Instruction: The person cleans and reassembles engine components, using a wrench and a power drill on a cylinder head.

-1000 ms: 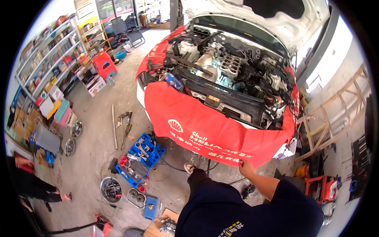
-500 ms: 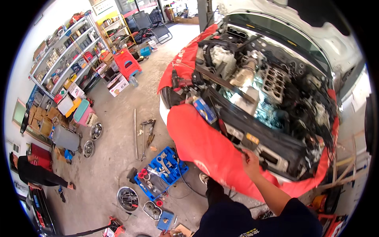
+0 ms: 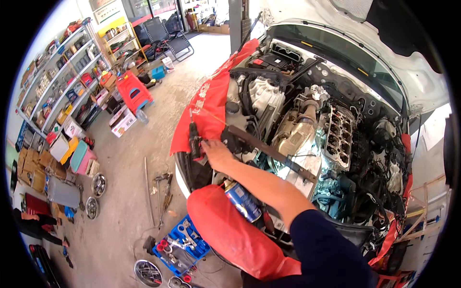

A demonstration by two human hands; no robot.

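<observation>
Head camera: Reaching over the open front of a white car [image 3: 417, 82], a person's right hand [image 3: 216, 152] meets a power drill [image 3: 194, 139] at the front corner on the person's left, fingers bent against it; whether they have closed around it cannot be told. A blue spray can [image 3: 243, 202] lies near the front edge. The left hand is out of view.

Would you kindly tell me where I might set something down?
The floor lies bare between the metal rod and two basins, and between the red stool and red cover. The engine bay and blue tool case are crowded.
</observation>
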